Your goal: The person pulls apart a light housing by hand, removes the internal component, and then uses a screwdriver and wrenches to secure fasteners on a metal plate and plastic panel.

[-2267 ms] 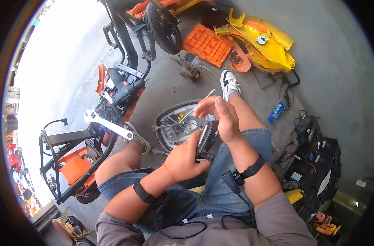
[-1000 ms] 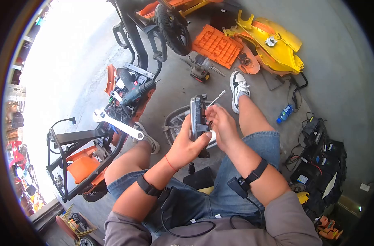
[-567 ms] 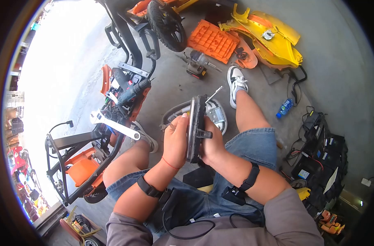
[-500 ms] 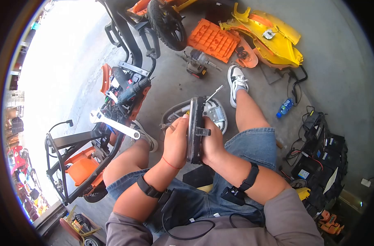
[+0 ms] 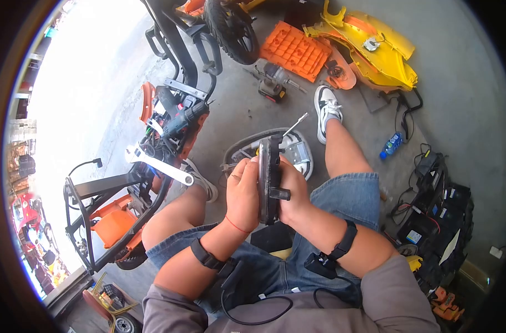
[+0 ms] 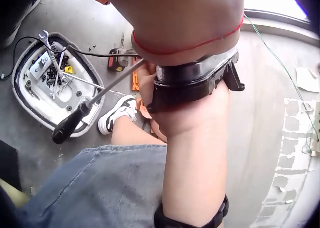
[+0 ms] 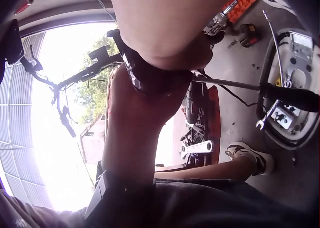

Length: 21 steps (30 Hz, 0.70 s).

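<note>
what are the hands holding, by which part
A black housing, by its two faces: left hand on the glossy one, right hand on the other. A screwdriver's shaft reaches them; any hold there is hidden.

The left hand [image 5: 243, 195] and the right hand [image 5: 293, 191] hold 1 black part [image 5: 271, 183] between them, partly hiding a white tray [image 5: 304, 167]. A wrench [image 5: 163, 168] lies over a bike frame [image 5: 103, 186] near a drill [image 5: 184, 121]. An orange panel [image 5: 295, 53] lies beside a yellow panel [image 5: 387, 61]; 1 blue bottle [image 5: 391, 145] lies on the floor [image 5: 450, 89].
</note>
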Each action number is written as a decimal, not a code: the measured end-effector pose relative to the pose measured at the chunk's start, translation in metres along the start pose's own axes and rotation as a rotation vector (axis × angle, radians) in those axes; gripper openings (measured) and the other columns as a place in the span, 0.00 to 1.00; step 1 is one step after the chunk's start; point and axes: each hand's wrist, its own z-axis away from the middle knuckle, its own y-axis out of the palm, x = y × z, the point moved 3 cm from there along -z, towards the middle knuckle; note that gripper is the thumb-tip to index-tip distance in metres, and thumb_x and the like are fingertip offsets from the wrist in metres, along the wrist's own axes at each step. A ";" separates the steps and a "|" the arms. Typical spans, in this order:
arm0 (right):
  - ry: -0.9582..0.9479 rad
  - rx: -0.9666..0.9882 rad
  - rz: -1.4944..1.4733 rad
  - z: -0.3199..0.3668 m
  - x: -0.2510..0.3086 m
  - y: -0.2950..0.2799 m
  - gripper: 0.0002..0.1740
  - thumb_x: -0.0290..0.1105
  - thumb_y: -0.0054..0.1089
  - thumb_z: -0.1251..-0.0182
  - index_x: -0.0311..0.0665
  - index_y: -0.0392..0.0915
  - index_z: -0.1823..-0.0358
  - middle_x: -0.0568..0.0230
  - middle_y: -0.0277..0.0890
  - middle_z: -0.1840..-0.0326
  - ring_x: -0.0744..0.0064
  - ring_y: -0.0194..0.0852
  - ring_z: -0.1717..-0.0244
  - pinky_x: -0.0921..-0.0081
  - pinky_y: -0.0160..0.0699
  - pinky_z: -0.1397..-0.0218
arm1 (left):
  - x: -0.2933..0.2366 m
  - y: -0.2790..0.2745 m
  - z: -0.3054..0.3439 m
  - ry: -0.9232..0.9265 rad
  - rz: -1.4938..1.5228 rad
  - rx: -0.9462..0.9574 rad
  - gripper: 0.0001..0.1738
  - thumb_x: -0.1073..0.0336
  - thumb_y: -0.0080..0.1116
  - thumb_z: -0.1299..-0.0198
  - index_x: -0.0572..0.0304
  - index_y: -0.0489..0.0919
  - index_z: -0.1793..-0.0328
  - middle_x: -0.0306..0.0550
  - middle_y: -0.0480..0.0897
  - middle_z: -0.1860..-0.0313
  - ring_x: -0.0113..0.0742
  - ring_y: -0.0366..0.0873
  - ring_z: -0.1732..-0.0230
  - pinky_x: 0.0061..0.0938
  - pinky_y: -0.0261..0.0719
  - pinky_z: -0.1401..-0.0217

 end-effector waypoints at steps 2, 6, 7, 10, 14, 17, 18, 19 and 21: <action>-0.024 -0.024 0.010 0.003 -0.009 -0.006 0.12 0.35 0.45 0.23 0.40 0.77 0.55 0.71 0.73 0.65 0.83 0.74 0.63 0.81 0.75 0.58 | 0.006 -0.002 0.008 0.045 0.010 -0.077 0.16 0.59 0.46 0.23 0.56 0.75 0.65 0.31 0.75 0.73 0.16 0.69 0.73 0.17 0.67 0.70; -0.010 -0.128 0.145 0.027 -0.024 -0.020 0.11 0.34 0.46 0.24 0.38 0.78 0.55 0.71 0.74 0.64 0.82 0.74 0.62 0.81 0.74 0.58 | 0.031 -0.016 0.031 0.110 -0.005 -0.073 0.13 0.61 0.41 0.22 0.58 0.77 0.53 0.35 0.80 0.64 0.19 0.76 0.66 0.17 0.74 0.62; -0.099 -0.150 0.367 0.032 -0.024 -0.022 0.11 0.32 0.47 0.25 0.36 0.78 0.55 0.70 0.74 0.63 0.82 0.74 0.62 0.81 0.74 0.57 | 0.037 -0.020 0.034 0.065 -0.026 -0.083 0.14 0.60 0.41 0.22 0.58 0.76 0.52 0.35 0.79 0.64 0.20 0.76 0.66 0.18 0.75 0.62; -0.177 -0.172 0.573 0.039 -0.026 -0.026 0.11 0.29 0.48 0.27 0.32 0.79 0.55 0.67 0.75 0.54 0.80 0.74 0.60 0.81 0.74 0.55 | 0.038 -0.016 0.040 0.022 0.029 -0.123 0.15 0.58 0.40 0.22 0.58 0.76 0.52 0.35 0.79 0.65 0.21 0.76 0.65 0.18 0.75 0.61; -0.014 -0.334 0.125 0.026 -0.021 -0.019 0.12 0.29 0.46 0.28 0.31 0.80 0.57 0.67 0.72 0.47 0.81 0.74 0.58 0.81 0.74 0.54 | 0.035 -0.013 0.025 -0.128 0.047 -0.144 0.18 0.57 0.42 0.23 0.61 0.80 0.49 0.41 0.84 0.59 0.24 0.80 0.61 0.20 0.77 0.56; -0.004 -0.295 0.018 0.019 -0.015 -0.021 0.14 0.33 0.39 0.21 0.35 0.75 0.52 0.64 0.77 0.59 0.78 0.75 0.57 0.78 0.74 0.49 | 0.026 -0.011 0.016 -0.118 -0.080 -0.103 0.21 0.55 0.42 0.24 0.63 0.81 0.48 0.45 0.85 0.57 0.27 0.82 0.59 0.22 0.79 0.53; -0.006 -0.292 0.020 0.017 -0.013 -0.021 0.14 0.33 0.39 0.21 0.35 0.75 0.52 0.64 0.77 0.59 0.78 0.75 0.57 0.78 0.74 0.49 | 0.024 -0.010 0.013 -0.123 -0.068 -0.094 0.22 0.55 0.41 0.24 0.63 0.81 0.49 0.45 0.85 0.57 0.28 0.83 0.59 0.22 0.80 0.53; 0.027 -0.286 0.000 0.016 -0.011 -0.020 0.14 0.34 0.39 0.21 0.35 0.75 0.51 0.65 0.77 0.59 0.78 0.75 0.57 0.78 0.74 0.50 | 0.026 -0.010 0.010 -0.128 0.053 -0.068 0.23 0.54 0.40 0.23 0.64 0.81 0.49 0.46 0.85 0.58 0.29 0.83 0.59 0.23 0.80 0.54; 0.063 -0.279 -0.019 0.016 -0.012 -0.018 0.14 0.34 0.40 0.21 0.35 0.75 0.51 0.66 0.77 0.60 0.79 0.75 0.57 0.78 0.74 0.50 | 0.021 -0.011 0.007 -0.084 0.057 -0.067 0.23 0.54 0.39 0.23 0.64 0.81 0.50 0.47 0.85 0.59 0.29 0.83 0.60 0.23 0.81 0.55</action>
